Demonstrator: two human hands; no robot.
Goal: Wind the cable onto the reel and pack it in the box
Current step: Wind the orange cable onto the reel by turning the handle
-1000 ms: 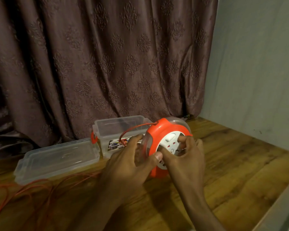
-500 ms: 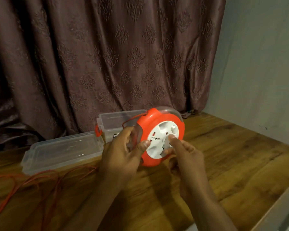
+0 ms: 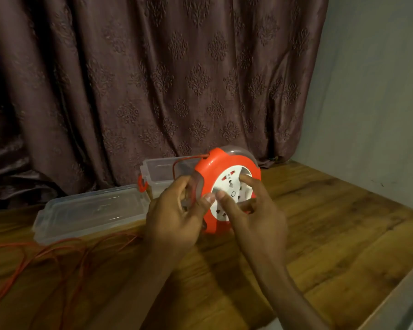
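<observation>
An orange cable reel with a white socket face stands upright on the wooden table. My left hand grips its clear left rim, thumb on the orange front. My right hand has its fingers on the white socket disc, one fingertip pressed into the upper part. A thin orange cable runs out of the reel's top and lies in loose loops on the table at the left. Behind the reel sits the clear plastic box, and its lid lies flat beside it.
A dark patterned curtain hangs along the back of the table. A grey wall closes the right side. The table's front edge runs diagonally at the lower right.
My right hand's fingers have moved round the white disc, from its lower part up to its upper right. The view has shifted slightly. My left hand keeps its grip.
</observation>
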